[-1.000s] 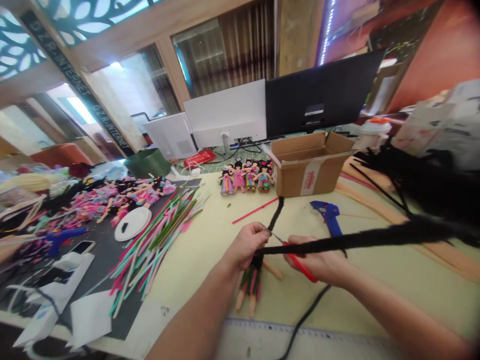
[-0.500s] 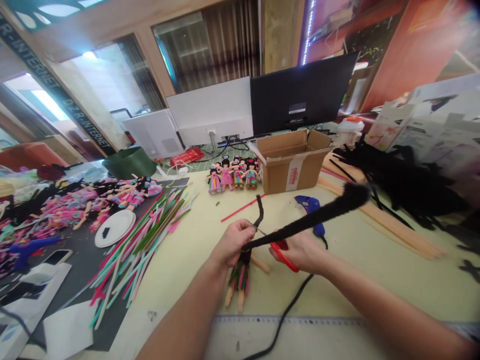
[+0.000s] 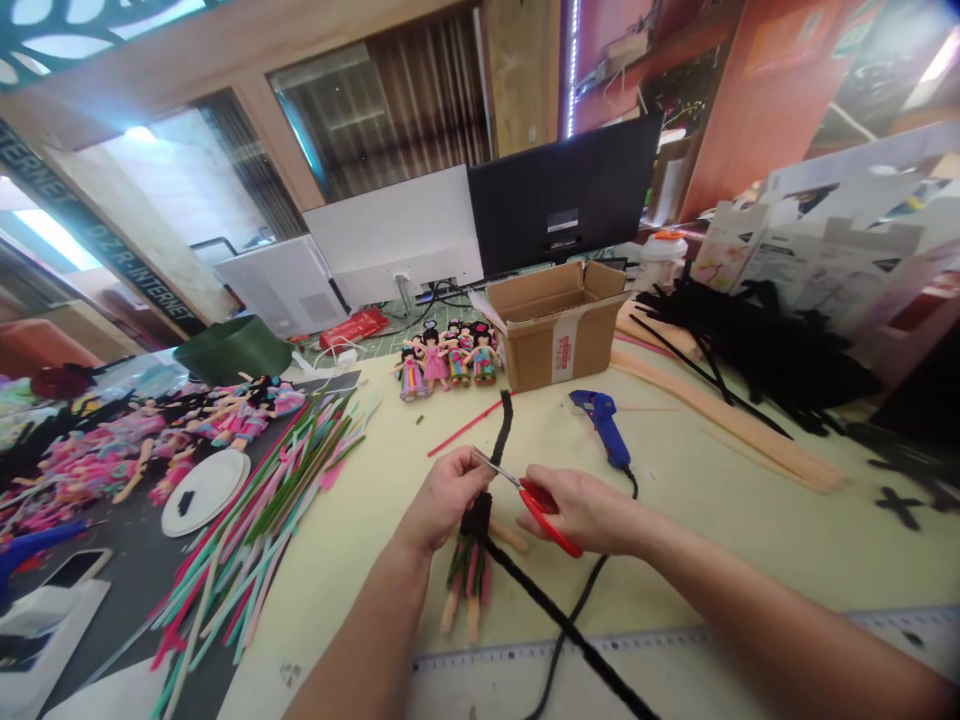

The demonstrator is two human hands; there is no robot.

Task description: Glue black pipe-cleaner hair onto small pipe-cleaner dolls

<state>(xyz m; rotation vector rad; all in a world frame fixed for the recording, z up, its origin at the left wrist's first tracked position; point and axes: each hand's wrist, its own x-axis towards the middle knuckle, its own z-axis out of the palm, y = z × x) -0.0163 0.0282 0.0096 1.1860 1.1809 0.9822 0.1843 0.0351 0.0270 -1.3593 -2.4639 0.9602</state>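
Observation:
My left hand [image 3: 448,497] is closed on a small pipe-cleaner doll [image 3: 469,568] near its black head; its green and pink skirt and tan legs hang below. A short black pipe cleaner [image 3: 502,428] sticks up past my fingertips. Another, longer black pipe cleaner [image 3: 561,612] runs from the doll down to the lower right. In my right hand [image 3: 592,510] are red-handled scissors [image 3: 553,530], their blades pointing left, with the tips at my left fingertips by the upright pipe cleaner. Whether the blades touch it, I cannot tell.
A blue glue gun [image 3: 606,425] lies beyond my right hand, its cord trailing forward. Finished dolls [image 3: 450,360] stand beside an open cardboard box [image 3: 559,345]. Coloured pipe cleaners [image 3: 277,510] lie at left, black ones [image 3: 757,350] at right. A ruler [image 3: 660,640] crosses the front.
The long black pipe cleaner has swung from across my right hand down to the lower right. Scissor blades now show clearly by my left fingertips. The view has shifted right.

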